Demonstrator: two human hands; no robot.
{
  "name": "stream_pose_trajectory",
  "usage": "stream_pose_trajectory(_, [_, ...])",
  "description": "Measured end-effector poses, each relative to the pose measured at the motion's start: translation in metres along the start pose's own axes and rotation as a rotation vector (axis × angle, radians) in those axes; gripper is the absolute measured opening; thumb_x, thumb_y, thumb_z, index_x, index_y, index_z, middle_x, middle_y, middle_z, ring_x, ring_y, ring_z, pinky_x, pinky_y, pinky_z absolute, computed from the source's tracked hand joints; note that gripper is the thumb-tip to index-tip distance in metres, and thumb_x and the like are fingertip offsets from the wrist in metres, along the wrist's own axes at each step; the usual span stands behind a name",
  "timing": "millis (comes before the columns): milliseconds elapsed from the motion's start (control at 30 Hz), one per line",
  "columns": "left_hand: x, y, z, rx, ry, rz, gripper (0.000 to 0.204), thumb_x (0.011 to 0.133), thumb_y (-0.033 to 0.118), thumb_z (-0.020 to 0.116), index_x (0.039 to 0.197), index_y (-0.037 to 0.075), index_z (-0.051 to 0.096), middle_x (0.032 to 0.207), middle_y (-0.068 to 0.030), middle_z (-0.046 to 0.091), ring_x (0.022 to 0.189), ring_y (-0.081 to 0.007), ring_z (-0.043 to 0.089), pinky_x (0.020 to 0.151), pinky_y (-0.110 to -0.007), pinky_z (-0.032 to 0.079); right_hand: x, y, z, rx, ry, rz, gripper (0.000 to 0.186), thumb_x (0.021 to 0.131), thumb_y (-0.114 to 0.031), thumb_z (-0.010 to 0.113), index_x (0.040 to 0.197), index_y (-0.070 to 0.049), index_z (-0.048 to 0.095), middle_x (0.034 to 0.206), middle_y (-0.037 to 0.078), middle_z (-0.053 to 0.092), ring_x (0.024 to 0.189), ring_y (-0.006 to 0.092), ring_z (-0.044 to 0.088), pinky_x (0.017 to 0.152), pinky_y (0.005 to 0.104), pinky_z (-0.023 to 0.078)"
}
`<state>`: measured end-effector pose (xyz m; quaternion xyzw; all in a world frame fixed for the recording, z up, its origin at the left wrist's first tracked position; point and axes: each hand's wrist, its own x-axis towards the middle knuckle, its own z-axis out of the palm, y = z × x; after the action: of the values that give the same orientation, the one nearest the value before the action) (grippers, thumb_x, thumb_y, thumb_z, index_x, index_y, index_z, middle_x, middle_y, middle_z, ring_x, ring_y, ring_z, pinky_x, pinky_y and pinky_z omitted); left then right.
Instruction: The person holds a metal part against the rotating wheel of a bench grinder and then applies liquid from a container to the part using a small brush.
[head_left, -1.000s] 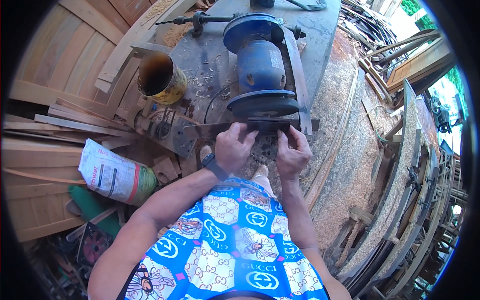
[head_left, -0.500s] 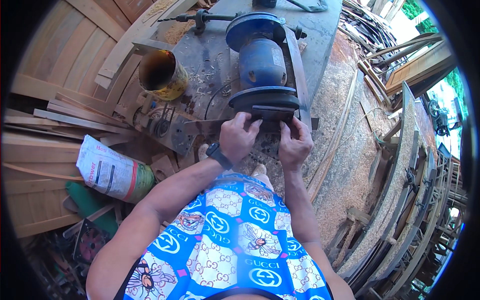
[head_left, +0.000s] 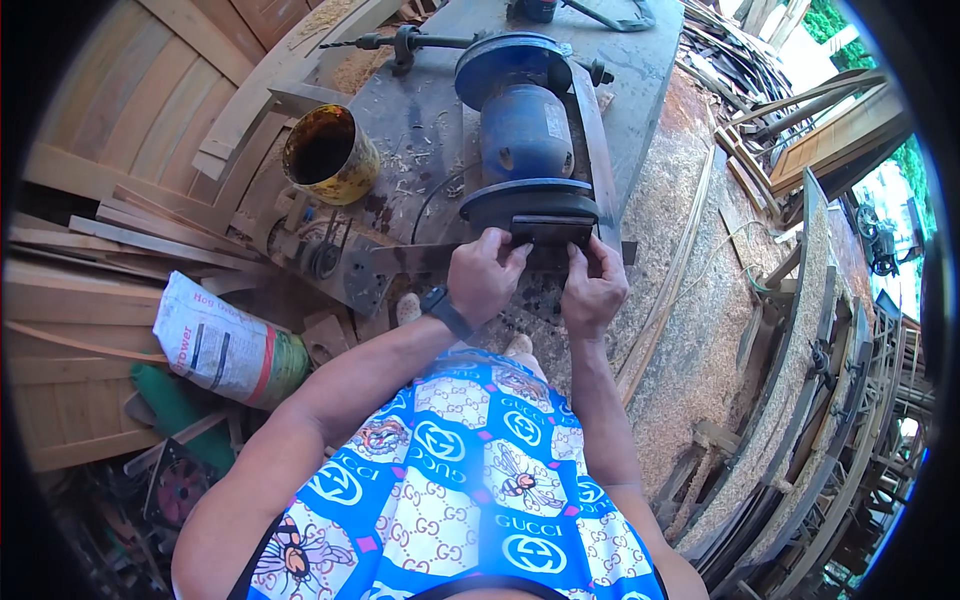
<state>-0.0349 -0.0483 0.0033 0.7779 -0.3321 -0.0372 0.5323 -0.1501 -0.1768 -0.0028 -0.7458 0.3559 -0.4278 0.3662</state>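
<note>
A blue bench grinder [head_left: 525, 135] stands on the workbench, one round wheel [head_left: 527, 200] at its near end. Just in front of that wheel I hold a flat, dark metal plate, blade-like in shape [head_left: 550, 232], by both ends. My left hand [head_left: 484, 272] pinches its left end between thumb and fingers; my right hand [head_left: 594, 285] grips the right end the same way. The plate's far edge lies close against the wheel; whether they touch I cannot tell. Below the plate runs a long dark bar [head_left: 420, 258], partly hidden by my hands.
To the left of the grinder stands a yellow, stained can [head_left: 365, 172]. A drill bit on a shaft [head_left: 375, 41] lies beyond it. A white sack [head_left: 225, 340] leans at the left among boards. Sawdust [head_left: 690, 380] covers the ground at right, beside stacked timber [head_left: 800, 400].
The plate has shifted slightly right and now shows more of its broad face. Both hands keep their pinch on it and have moved slightly with it.
</note>
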Motion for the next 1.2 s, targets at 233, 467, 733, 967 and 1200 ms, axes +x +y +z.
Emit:
stream_pose_trajectory(233, [0.003, 0.003, -0.001, 0.018, -0.01, 0.019, 0.028, 0.095, 0.023, 0.081, 0.101, -0.002, 0.069, 0.08, -0.0226, 0.075, 0.074, -0.0391, 0.077, 0.065, -0.047, 0.06, 0.001, 0.01, 0.004, 0.053, 0.02, 0.063, 0.024, 0.092, -0.004, 0.082, 0.114, 0.004, 0.078, 0.109, 0.017, 0.08, 0.1, 0.0286, 0.078, 0.092, 0.0383, 0.06])
stream_pose_trajectory(467, [0.004, 0.002, 0.001, 0.018, 0.002, 0.03, 0.027, 0.095, 0.023, 0.081, 0.1, -0.001, 0.07, 0.079, -0.0224, 0.075, 0.073, -0.0391, 0.077, 0.064, -0.047, 0.06, 0.002, 0.014, 0.002, 0.025, -0.012, 0.045, 0.028, 0.097, -0.005, 0.08, 0.122, 0.007, 0.077, 0.111, 0.015, 0.08, 0.102, 0.02, 0.075, 0.091, 0.0321, 0.059])
stream_pose_trajectory(733, [0.004, 0.001, 0.001, 0.006, 0.004, 0.036, 0.027, 0.095, 0.023, 0.082, 0.099, 0.0, 0.07, 0.076, -0.022, 0.073, 0.07, -0.039, 0.075, 0.062, -0.047, 0.058, 0.004, 0.008, 0.003, 0.042, -0.002, 0.062, 0.026, 0.095, -0.005, 0.081, 0.118, 0.005, 0.078, 0.11, 0.016, 0.08, 0.1, 0.0234, 0.076, 0.091, 0.0348, 0.059])
stream_pose_trajectory(967, [0.007, 0.002, -0.001, 0.048, -0.017, 0.038, 0.027, 0.094, 0.02, 0.083, 0.1, -0.003, 0.07, 0.08, -0.0215, 0.076, 0.072, -0.0355, 0.078, 0.064, -0.043, 0.06, 0.005, 0.01, 0.005, 0.057, 0.0, 0.074, 0.025, 0.093, -0.005, 0.081, 0.116, 0.006, 0.078, 0.111, 0.018, 0.08, 0.102, 0.0277, 0.077, 0.093, 0.0376, 0.059])
stream_pose_trajectory(1200, [0.009, 0.001, -0.001, 0.072, -0.015, 0.054, 0.027, 0.094, 0.02, 0.083, 0.102, -0.003, 0.07, 0.081, -0.0219, 0.076, 0.074, -0.0373, 0.078, 0.065, -0.044, 0.06, 0.006, 0.011, 0.006, 0.051, -0.003, 0.069, 0.026, 0.094, -0.005, 0.081, 0.117, 0.006, 0.078, 0.111, 0.018, 0.08, 0.102, 0.0283, 0.077, 0.095, 0.0381, 0.059])
